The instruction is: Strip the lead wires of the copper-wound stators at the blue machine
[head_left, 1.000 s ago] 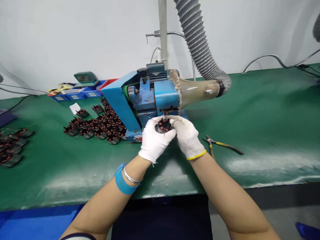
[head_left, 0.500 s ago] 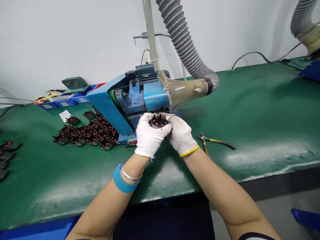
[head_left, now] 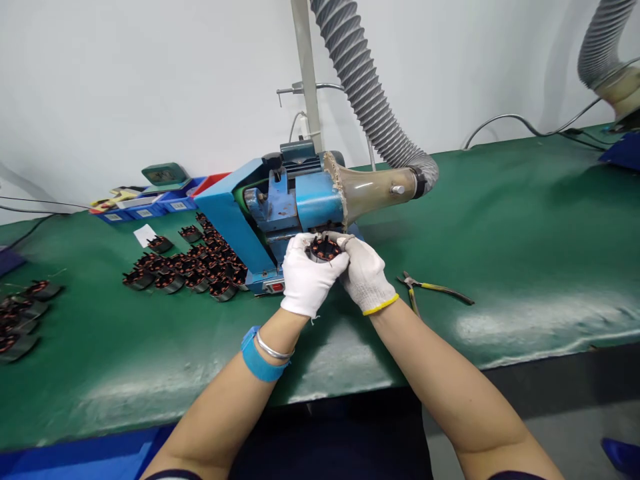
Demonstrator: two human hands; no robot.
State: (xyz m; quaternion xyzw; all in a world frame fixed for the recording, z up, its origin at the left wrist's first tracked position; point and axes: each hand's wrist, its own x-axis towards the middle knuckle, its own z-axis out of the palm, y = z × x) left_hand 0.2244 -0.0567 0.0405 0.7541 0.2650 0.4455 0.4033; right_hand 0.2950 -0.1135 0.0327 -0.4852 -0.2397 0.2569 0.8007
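Observation:
Between my two white-gloved hands is a motor stator [head_left: 325,249], a dark ring with copper windings and black prongs facing up. My left hand [head_left: 311,277] is closed around its left and front side. Fingers of my right hand [head_left: 366,272] are closed at its right and back edge; the fingertips are partly hidden. Both hands are right in front of the blue belt-driven machine [head_left: 320,200], by its lower front. Whether the stator touches the machine I cannot tell.
Many similar stators [head_left: 193,267] stand left of the machine, with another group [head_left: 25,317] at the far left. Cutting pliers [head_left: 435,288] lie to the right on the green bench [head_left: 525,233]. Blue bins [head_left: 145,208] stand behind. A grey hose [head_left: 370,87] rises from the machine's funnel.
The camera view has shifted a little, so the bench things appear further right and lower. Both hands keep hold of the stator at the machine's front.

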